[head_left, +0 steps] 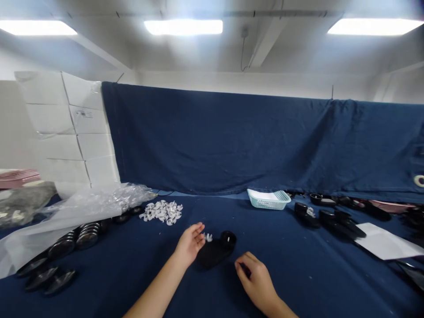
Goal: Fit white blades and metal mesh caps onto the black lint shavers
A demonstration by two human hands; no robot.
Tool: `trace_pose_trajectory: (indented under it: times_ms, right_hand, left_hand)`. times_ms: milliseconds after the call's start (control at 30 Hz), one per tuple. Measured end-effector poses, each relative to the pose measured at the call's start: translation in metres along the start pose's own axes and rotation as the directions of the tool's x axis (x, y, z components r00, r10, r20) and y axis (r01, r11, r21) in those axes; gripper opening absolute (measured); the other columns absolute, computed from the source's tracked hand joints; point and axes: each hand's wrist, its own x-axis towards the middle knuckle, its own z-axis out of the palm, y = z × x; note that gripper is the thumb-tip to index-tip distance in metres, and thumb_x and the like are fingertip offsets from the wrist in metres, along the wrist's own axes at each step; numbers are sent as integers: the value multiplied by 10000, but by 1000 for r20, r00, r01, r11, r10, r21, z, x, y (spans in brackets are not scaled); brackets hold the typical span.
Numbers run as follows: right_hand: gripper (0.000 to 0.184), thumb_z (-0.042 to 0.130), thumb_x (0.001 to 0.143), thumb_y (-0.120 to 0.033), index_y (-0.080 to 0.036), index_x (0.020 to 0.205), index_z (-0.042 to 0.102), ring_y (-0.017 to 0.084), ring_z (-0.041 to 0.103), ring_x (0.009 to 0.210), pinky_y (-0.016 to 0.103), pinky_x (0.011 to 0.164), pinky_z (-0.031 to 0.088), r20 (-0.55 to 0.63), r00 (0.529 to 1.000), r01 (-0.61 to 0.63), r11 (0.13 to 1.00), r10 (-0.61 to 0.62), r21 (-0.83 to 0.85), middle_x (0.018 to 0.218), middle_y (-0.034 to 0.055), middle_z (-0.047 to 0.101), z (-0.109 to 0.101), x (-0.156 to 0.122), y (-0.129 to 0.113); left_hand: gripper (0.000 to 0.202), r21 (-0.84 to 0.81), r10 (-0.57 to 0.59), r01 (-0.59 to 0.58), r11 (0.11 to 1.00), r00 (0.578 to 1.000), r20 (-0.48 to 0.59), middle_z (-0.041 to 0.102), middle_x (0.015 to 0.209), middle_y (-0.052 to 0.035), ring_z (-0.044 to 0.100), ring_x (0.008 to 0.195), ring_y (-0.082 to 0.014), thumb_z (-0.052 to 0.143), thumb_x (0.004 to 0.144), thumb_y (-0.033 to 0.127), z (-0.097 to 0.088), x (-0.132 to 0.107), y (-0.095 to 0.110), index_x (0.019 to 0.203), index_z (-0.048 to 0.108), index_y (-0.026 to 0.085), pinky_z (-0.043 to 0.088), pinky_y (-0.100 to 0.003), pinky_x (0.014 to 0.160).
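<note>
My left hand (190,242) rests on the blue cloth with its fingers curled around a small white plastic piece (208,237) at its fingertips. Just right of it lies a black part (217,250) with a round cup at its far end. My right hand (256,274) lies near the front, fingers bent over a small dark item I cannot make out. A pile of small white plastic pieces (162,211) sits further back to the left.
Clear plastic bags (76,212) and rows of black round parts (77,236) lie at the left. A pale mesh basket (268,199) stands at the back. More black parts (327,216) and a white sheet (386,243) lie at the right. A blue curtain (265,141) hangs behind.
</note>
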Motion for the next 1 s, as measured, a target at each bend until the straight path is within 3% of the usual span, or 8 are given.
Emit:
trace_pose_trajectory:
  times_ms: [133, 233, 400, 500, 600, 733, 867, 1000]
  right_hand:
    - [208, 462, 895, -261, -210, 795, 638, 160, 587, 660, 280, 639, 451, 16, 1000, -7, 1000, 7, 6, 796, 28, 599, 1, 1, 0]
    - [196, 473, 904, -323, -213, 922, 635, 178, 600, 719, 295, 646, 473, -57, 995, -82, 996, 83, 28, 915, 55, 610, 2, 13, 8]
    - [415, 483, 903, -461, -190, 1216, 509, 230, 617, 921, 324, 686, 540, -191, 954, -214, 971, 230, 104, 1164, 131, 547, 20, 40, 17]
    - [493, 539, 869, -459, -191, 1280, 481, 262, 575, 1087, 372, 849, 535, -190, 958, -195, 973, 216, 120, 1240, 135, 522, 39, 44, 16]
    - [559, 559, 858, -392, -200, 1366, 425, 274, 415, 1303, 435, 1079, 375, -152, 978, -129, 986, 144, 108, 1388, 125, 437, 52, 42, 17]
    - [501, 550, 863, -341, -248, 1348, 465, 252, 392, 1334, 444, 1121, 309, 14, 995, -103, 987, 102, 122, 1449, 88, 398, 50, 40, 16]
    - [516, 581, 847, -348, -310, 1348, 465, 255, 378, 1347, 465, 1090, 334, 134, 988, -90, 987, 72, 135, 1461, 59, 405, 40, 40, 9]
    - [512, 592, 842, -328, -332, 1339, 471, 255, 385, 1344, 485, 1088, 325, 173, 983, -84, 986, 58, 146, 1458, 52, 414, 36, 38, 3]
  left_hand:
    - [241, 100, 109, -113, 989, 993, 41, 641, 1079, -81, 592, 565, -92, 533, 812, 297, -13, 6, 0, 1018, 577, 181, 512, -242, 538]
    - [296, 291, 203, -222, 931, 975, 94, 641, 1021, -70, 592, 614, -131, 574, 794, 373, -28, 11, 2, 1019, 601, 183, 479, -248, 511]
    - [180, 588, 346, -440, 678, 898, 273, 649, 910, -35, 589, 740, -170, 619, 769, 328, -37, 12, 3, 878, 689, 203, 462, -287, 719]
    - [127, 673, 365, -528, 518, 848, 384, 650, 911, -24, 595, 834, -186, 599, 788, 272, -34, 6, -2, 835, 709, 232, 427, -285, 794]
    - [146, 730, 370, -554, 399, 826, 425, 645, 918, -24, 593, 886, -188, 565, 811, 220, -31, 3, -8, 849, 704, 243, 411, -270, 798]
    - [164, 786, 363, -535, 310, 830, 423, 639, 910, -14, 592, 825, -167, 555, 816, 170, -30, 6, -14, 864, 688, 252, 392, -252, 739]
    - [152, 809, 356, -513, 286, 841, 407, 624, 878, -3, 576, 780, -153, 550, 820, 149, -29, 8, -16, 823, 667, 247, 356, -244, 701]
    - [149, 807, 367, -492, 327, 853, 371, 598, 840, -2, 551, 739, -152, 535, 822, 129, -27, 4, -13, 782, 638, 229, 329, -252, 677]
